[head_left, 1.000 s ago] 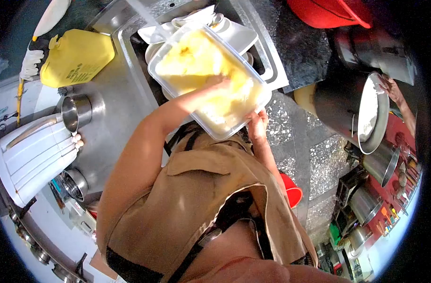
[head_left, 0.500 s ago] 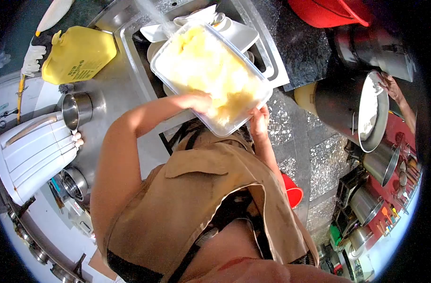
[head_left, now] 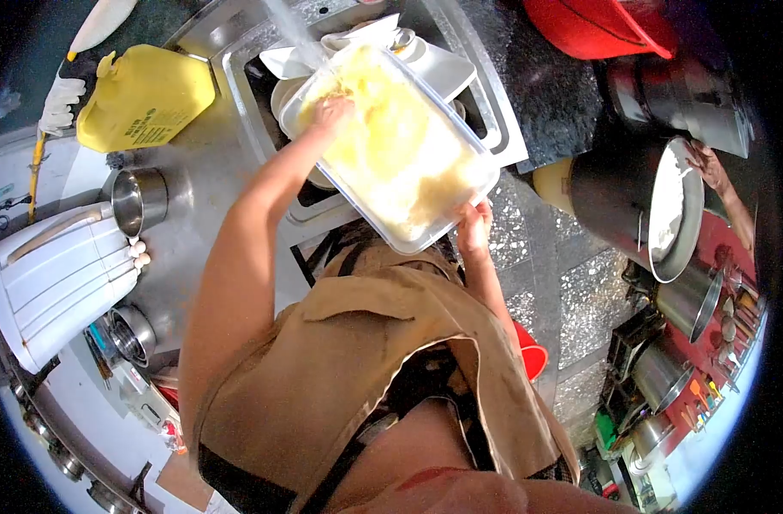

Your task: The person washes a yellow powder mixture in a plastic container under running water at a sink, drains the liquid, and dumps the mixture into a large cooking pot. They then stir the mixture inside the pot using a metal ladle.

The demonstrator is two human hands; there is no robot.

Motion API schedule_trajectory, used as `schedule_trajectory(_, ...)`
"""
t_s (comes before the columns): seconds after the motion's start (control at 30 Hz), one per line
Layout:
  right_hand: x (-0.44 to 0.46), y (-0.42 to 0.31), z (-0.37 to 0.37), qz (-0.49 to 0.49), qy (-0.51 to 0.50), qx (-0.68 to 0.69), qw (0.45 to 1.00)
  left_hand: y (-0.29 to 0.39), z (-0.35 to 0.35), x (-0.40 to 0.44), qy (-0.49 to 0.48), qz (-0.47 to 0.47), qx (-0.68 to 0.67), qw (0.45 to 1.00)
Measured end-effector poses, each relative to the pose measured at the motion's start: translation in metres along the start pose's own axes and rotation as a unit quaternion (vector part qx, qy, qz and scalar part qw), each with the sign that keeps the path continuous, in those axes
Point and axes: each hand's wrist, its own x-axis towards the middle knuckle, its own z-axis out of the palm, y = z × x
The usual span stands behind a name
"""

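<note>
A clear plastic container [head_left: 485, 183] holds pale yellow, shredded-looking food [head_left: 383, 116] in cloudy liquid, tilted over the sink [head_left: 504, 137]. My left hand [head_left: 333, 113] is inside it near the far left corner, fingers curled into the yellow food and partly hidden by it. My right hand [head_left: 473, 227] grips the container's near right corner, thumb on the rim and other fingers mostly underneath. A stream of water [head_left: 290, 30] falls at the container's far end. White dishes [head_left: 447, 70] and a spoon [head_left: 402, 38] lie in the sink behind it.
On the left counter are a yellow jug [head_left: 147, 98], a steel pot [head_left: 140, 203] and a white ribbed container [head_left: 62, 274]. Another person's hand [head_left: 708, 165] holds a large pan with white contents [head_left: 668, 206] at right. A red basin [head_left: 592, 30] stands at the far right.
My left hand has moved from the container's near side to its far left corner through the yellow food. My right hand keeps its grip on the corner; the container has shifted slightly.
</note>
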Motion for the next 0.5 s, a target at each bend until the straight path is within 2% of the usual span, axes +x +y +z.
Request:
schedule_trajectory(0.07,-0.002,-0.001,0.002,0.012,0.008,0.001,1.0,0.013,-0.002,0.003,0.045,0.069,0.079,0.993)
schedule_trajectory(0.1,-0.002,0.0,0.002,0.004,0.001,0.002,1.0,0.014,0.008,0.012,0.016,-0.017,0.039,0.999)
schedule_trajectory(0.23,-0.002,-0.003,-0.002,-0.005,-0.012,-0.016,1.0,0.012,0.005,0.007,0.095,0.025,0.141,0.985)
schedule_trajectory(0.3,-0.003,-0.003,0.0,-0.007,-0.009,-0.001,1.0,0.01,-0.013,0.001,0.044,0.114,0.177,0.977)
schedule_trajectory(0.33,-0.004,-0.003,0.001,-0.008,0.0,0.009,1.0,0.003,-0.016,0.002,0.046,0.11,0.182,0.976)
schedule_trajectory(0.4,-0.003,0.0,-0.002,-0.02,-0.016,0.012,1.0,-0.008,-0.027,0.004,0.037,0.181,0.134,0.974)
schedule_trajectory(0.43,-0.003,0.0,-0.004,-0.011,-0.015,0.011,1.0,-0.007,-0.033,0.007,0.041,0.179,0.14,0.973)
schedule_trajectory(0.5,-0.001,0.0,-0.001,-0.012,-0.01,0.004,1.0,0.001,-0.046,0.022,-0.046,0.162,0.152,0.974)
